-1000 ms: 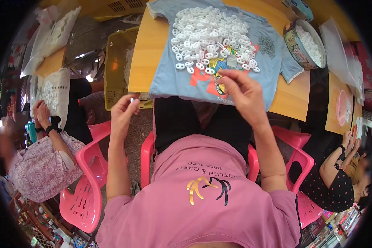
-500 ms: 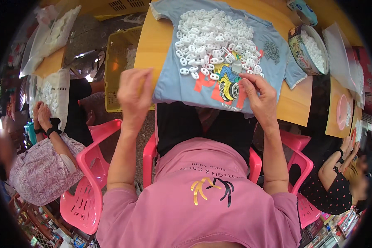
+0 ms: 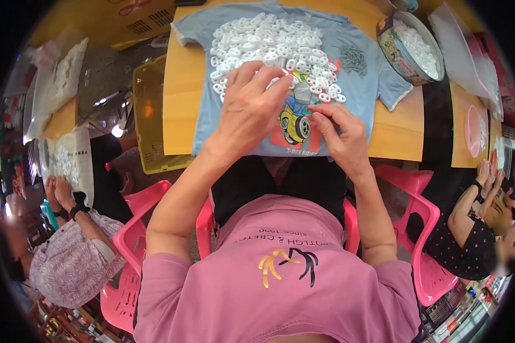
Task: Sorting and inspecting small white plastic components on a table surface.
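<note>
A heap of white oval plastic pieces [image 3: 263, 37], each with two holes, lies on a light blue printed T-shirt [image 3: 212, 123]. Over the heap's near edge my left hand [image 3: 250, 106] reaches, fingers bent and apart, the tips among the white pieces; no piece is plainly gripped. My right hand [image 3: 344, 137] hovers above the shirt's print, to the right of the left hand. Its thumb and index finger are closed in a pinch, and whatever is between them is too small to name. Small grey screw-like parts [image 3: 353, 60] form a pile right of the heap.
The shirt covers much of a yellow-brown table [image 3: 403, 128]. A round tin [image 3: 409, 48] of white pieces stands at the back right. A yellow crate [image 3: 149, 123] is beyond the table's left side. Pink chairs [image 3: 412, 188] flank me; other people [image 3: 77, 246] sit on both sides.
My left hand has swung from beyond the shirt's left edge in over the white pieces. My right hand stays pinched near the print. The whole view has shifted slightly.
</note>
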Available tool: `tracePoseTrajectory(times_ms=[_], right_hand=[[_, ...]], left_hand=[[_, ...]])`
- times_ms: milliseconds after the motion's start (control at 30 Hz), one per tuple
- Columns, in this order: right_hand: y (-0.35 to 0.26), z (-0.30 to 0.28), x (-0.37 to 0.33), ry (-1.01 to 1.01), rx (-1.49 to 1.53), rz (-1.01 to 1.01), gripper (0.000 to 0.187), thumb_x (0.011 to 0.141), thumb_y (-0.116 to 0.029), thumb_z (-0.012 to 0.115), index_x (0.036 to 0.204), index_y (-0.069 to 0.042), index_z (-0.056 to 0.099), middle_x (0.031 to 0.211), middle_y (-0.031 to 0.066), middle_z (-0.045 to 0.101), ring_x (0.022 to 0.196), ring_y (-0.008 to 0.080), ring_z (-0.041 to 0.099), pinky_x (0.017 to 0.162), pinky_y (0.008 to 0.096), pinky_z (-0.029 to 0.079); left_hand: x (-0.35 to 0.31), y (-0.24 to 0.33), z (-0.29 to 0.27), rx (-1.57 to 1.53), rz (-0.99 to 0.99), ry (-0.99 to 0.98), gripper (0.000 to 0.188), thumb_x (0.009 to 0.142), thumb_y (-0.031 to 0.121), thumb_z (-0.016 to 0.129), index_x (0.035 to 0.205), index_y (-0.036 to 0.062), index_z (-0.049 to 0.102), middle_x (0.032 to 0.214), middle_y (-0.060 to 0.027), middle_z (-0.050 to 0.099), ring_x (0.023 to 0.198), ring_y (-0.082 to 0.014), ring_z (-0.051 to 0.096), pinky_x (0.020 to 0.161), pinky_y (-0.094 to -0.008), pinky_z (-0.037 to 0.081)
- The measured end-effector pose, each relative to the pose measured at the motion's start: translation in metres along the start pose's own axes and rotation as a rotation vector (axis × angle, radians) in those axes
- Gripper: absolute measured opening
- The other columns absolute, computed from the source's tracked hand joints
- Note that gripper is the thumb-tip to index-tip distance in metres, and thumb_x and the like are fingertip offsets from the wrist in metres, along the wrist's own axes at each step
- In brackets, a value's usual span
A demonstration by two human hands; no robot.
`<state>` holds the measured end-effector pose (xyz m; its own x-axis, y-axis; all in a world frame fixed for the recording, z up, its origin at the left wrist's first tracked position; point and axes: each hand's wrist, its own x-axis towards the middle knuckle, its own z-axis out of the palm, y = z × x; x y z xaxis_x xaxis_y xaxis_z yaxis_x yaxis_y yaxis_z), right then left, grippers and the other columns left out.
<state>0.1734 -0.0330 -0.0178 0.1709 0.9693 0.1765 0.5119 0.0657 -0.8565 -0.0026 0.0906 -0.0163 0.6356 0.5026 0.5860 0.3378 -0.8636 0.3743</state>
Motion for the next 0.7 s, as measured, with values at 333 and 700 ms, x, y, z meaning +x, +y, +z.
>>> tracePoseTrajectory(times_ms=[333,700], right_hand=[[0.007,0.000,-0.003,0.045,0.047,-0.053,0.014,0.089,-0.001,0.061,0.102,0.003,0.067,0.085,0.0105,0.065,0.076,0.0169,0.064,0.066,0.0274,0.049],[0.011,0.001,-0.003,0.057,0.087,-0.063,0.014,0.089,0.000,0.061,0.101,0.003,0.067,0.083,0.0101,0.064,0.073,0.0164,0.064,0.064,0.0266,0.049]], left_hand=[[0.033,-0.018,0.016,0.241,0.098,-0.206,0.010,0.071,0.006,0.060,0.080,0.0094,0.063,0.083,-0.0061,0.055,0.088,-0.0250,0.052,0.080,-0.0385,0.038],[0.046,-0.008,0.023,0.161,0.104,-0.157,0.007,0.071,0.005,0.060,0.078,0.0060,0.062,0.083,-0.0082,0.056,0.086,-0.0272,0.053,0.077,-0.0397,0.039]])
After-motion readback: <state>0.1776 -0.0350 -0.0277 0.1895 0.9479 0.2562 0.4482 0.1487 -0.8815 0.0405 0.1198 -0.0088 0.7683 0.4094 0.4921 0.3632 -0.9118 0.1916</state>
